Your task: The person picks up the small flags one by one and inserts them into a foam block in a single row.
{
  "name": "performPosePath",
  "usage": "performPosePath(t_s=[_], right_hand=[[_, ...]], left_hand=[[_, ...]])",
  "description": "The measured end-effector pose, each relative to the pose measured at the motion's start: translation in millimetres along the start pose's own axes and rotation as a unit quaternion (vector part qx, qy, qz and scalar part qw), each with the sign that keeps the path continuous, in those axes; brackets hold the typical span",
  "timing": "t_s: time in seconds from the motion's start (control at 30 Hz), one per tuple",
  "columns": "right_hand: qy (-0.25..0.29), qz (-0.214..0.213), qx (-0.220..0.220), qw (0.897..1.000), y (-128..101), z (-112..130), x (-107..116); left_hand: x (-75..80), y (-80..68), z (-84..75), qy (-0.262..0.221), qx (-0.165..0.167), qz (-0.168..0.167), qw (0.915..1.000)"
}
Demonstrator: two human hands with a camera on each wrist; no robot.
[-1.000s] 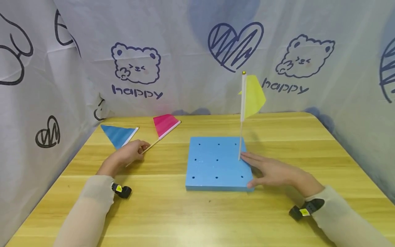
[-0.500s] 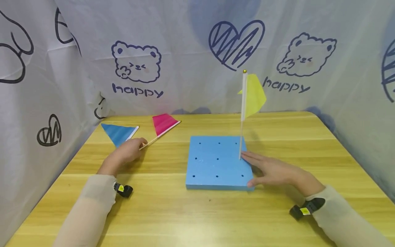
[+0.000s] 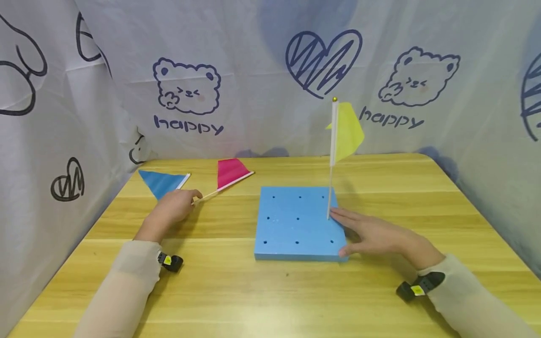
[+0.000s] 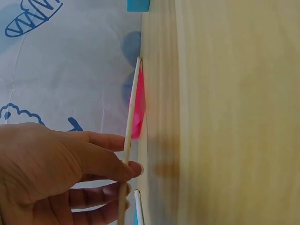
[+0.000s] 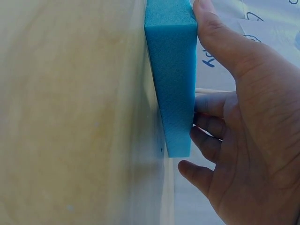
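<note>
Nearest, the right hand (image 3: 376,234) is lying flat along the right edge of the blue foam board (image 3: 296,223), fingers (image 5: 206,110) straight and slightly apart, the thumb pressing the board's near right corner and the fingertips resting beside the stick of the yellow flag (image 3: 346,131), which is standing upright in a hole at the board's right side; this hand is sitting just where it was a second ago, steadying the board. Farther left, the left hand (image 3: 173,209) is pinching the thin wooden stick of the pink flag (image 3: 230,172), thumb and fingers (image 4: 105,161) clamped on it. Compared with a second ago, the pink flag is coming up off the surface (image 3: 270,291) and swinging a little toward the board, its cloth end now lifted and pointing to the far right. Judging from that, the pick-up is under way and the flag seems to be heading for one of the open holes. Beyond the hand, the blue flag (image 3: 162,182) is lying flat near the far left corner, unmoved.
</note>
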State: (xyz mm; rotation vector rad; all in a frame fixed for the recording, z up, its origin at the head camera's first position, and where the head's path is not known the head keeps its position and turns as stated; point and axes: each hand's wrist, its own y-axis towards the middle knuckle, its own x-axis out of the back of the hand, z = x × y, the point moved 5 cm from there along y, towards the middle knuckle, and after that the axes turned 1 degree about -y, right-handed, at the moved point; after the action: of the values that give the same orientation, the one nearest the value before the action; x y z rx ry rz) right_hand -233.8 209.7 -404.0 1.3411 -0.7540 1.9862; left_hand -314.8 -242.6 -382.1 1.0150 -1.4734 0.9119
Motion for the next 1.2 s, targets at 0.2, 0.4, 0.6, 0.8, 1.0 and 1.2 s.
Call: performPosePath(t_s=[0.2,0.4,0.6,0.8,1.0,1.2], right_hand=[[0.001,-0.001,0.004,1.000,-0.3,0.8,0.8],[0.004,0.001,0.000,1.000,-0.2,1.5,-0.5],[0.004,0.001,-0.001,1.000,-0.2,0.9,-2.1],[0.000,-0.001,-0.001,1.000,0.7,0.5,-2.7],[0.002,-0.009,0.009,1.000,0.9,3.5,0.3],[0.003,-0.002,0.005,1.000,0.8,4.6,1.2]], left_hand=[[3.0,-0.5,-1.2,-0.008,-0.005,-0.008,0.9999],[8.9,-0.8,-4.4,-0.043,0.006,-0.014,0.9990],[15.2,-1.3,-12.4,-0.057,-0.003,-0.026,0.9980],[19.2,-0.4,-20.4,-0.075,-0.008,-0.037,0.9964],[24.2,0.5,-27.9,-0.096,-0.015,-0.045,0.9943],[24.4,-0.2,-34.0,-0.129,-0.028,-0.055,0.9897]])
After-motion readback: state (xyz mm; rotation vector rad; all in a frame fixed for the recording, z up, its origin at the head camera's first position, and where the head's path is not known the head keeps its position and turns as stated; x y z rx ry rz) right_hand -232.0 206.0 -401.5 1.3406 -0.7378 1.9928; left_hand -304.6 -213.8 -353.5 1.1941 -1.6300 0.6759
